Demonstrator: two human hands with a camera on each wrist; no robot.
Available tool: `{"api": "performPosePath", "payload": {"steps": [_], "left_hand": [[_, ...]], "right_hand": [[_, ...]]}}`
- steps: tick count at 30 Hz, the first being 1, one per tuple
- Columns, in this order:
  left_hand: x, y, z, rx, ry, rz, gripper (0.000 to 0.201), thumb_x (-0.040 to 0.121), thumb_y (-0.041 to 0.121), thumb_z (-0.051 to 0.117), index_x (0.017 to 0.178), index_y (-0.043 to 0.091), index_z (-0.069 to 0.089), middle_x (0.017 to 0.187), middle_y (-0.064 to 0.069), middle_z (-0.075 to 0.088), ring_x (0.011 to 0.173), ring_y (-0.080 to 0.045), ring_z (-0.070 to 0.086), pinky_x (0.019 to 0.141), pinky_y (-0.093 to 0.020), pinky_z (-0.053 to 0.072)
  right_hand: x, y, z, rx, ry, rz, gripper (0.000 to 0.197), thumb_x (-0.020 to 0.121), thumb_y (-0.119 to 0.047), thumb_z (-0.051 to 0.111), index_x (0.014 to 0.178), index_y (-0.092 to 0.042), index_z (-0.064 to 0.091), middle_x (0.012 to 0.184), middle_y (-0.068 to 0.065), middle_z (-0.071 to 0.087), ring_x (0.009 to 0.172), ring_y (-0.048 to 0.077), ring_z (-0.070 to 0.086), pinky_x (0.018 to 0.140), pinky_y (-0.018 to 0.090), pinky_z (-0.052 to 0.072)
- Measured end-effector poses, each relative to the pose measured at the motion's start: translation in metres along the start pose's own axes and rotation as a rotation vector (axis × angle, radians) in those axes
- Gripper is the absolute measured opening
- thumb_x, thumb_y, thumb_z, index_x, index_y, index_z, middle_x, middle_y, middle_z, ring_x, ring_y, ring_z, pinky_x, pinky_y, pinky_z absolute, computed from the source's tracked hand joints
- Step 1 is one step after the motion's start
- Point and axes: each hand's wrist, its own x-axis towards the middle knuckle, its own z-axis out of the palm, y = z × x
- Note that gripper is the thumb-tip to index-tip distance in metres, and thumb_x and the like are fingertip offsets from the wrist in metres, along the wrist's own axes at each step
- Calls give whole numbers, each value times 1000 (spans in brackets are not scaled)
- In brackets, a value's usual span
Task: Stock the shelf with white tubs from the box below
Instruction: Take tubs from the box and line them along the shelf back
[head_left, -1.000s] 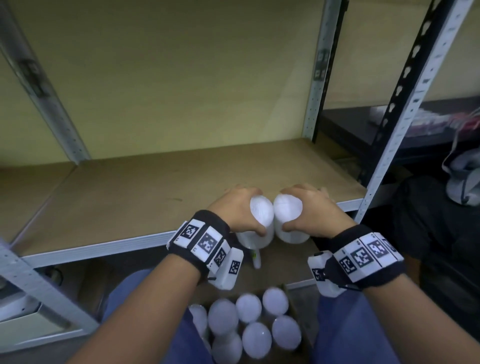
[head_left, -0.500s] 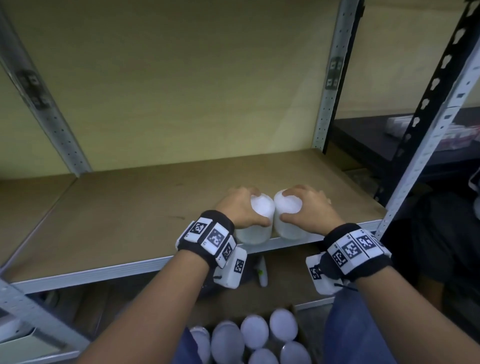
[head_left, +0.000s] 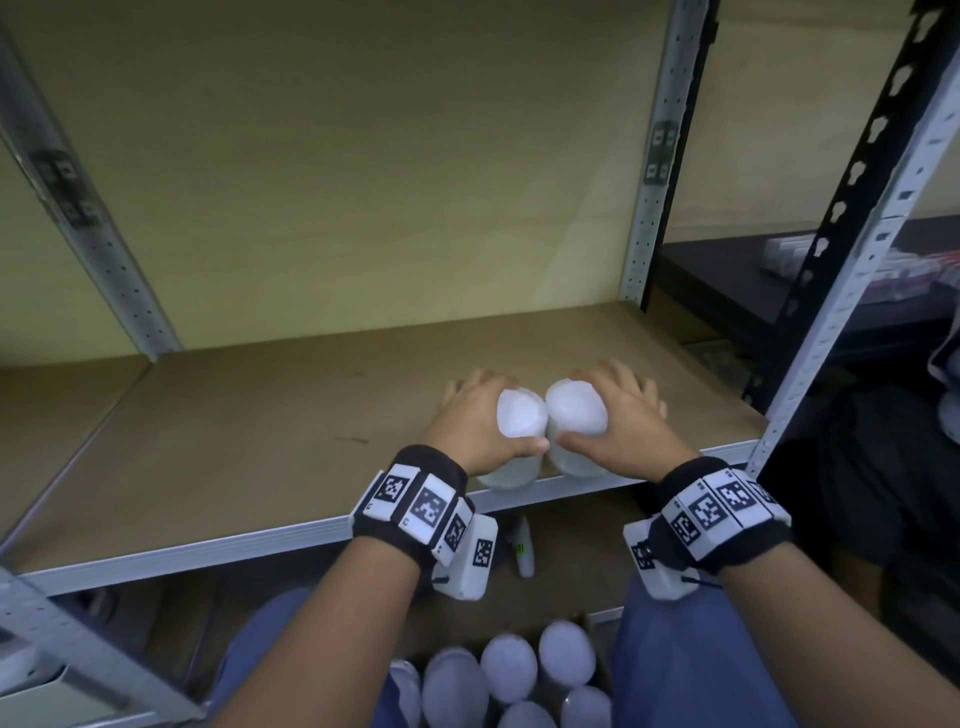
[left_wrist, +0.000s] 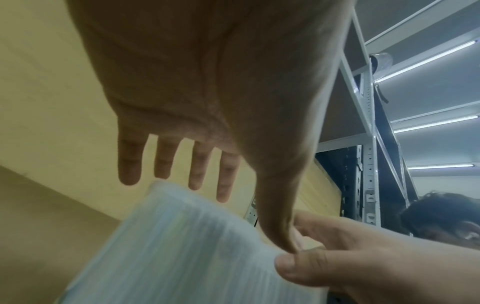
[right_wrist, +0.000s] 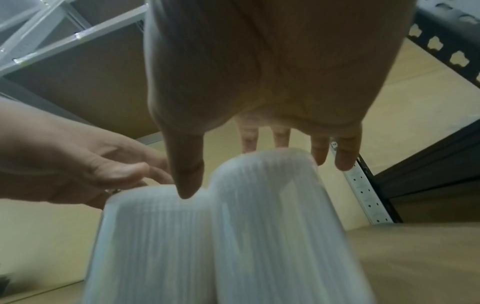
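Observation:
Two white tubs stand side by side, touching, near the front edge of the brown shelf board (head_left: 249, 447): the left tub (head_left: 521, 415) and the right tub (head_left: 577, 411). My left hand (head_left: 498, 415) lies over the left tub's lid, thumb on its near side. My right hand (head_left: 605, 415) covers the right tub the same way. In the left wrist view the fingers (left_wrist: 197, 168) hang straight past the blurred tub (left_wrist: 182, 246). In the right wrist view the fingers (right_wrist: 342, 156) are straight behind the tub (right_wrist: 272, 226). The thumb tips nearly meet between the tubs.
Below the shelf a box holds several more white tubs (head_left: 509, 670) between my knees. A white pen-like object (head_left: 523, 545) lies on the lower level. A white upright (head_left: 841, 332) stands right of my right hand. A darker rack (head_left: 857, 291) lies beyond it.
Both tubs went from in front of the shelf edge onto the board. My hands moved forward with them. My fingers now look straight.

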Motion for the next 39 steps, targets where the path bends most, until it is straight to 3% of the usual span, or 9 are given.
{"api": "performPosePath", "payload": {"steps": [5,10,15,25,39], "left_hand": [[-17,6,3,37,116,77,44,82,43,65,121,25,56,122,5,50,120,-16,39,102,-36,38],[-23,9,8,71,78,92,30,88,21,57,117,18,60,123,0,56,120,-20,46,102,-34,41],[-25,11,13,96,146,96,30,90,10,51,117,17,62,123,-2,58,120,-22,48,100,-36,43],[-1,11,15,163,206,78,31,90,11,54,116,22,66,120,-1,65,116,-23,56,98,-34,44],[104,9,24,24,186,-4,34,88,4,51,115,15,68,121,-10,65,114,-27,59,98,-33,48]], "right_hand": [[-15,-4,-12,-90,25,-69,39,82,-37,61,121,-31,56,135,-6,42,126,21,33,103,37,28],[-23,-4,-14,-103,23,-142,34,87,-21,57,121,-22,61,131,-3,53,121,19,43,105,35,37],[-24,-2,-9,-123,98,-177,32,89,-14,54,119,-20,62,128,-3,57,118,18,46,100,31,41],[-4,-1,-7,-118,126,-150,31,90,-13,55,118,-19,64,124,0,62,119,19,48,98,28,40],[90,12,-10,21,75,45,25,90,-13,59,115,-14,64,127,11,54,116,26,52,95,33,45]]}}
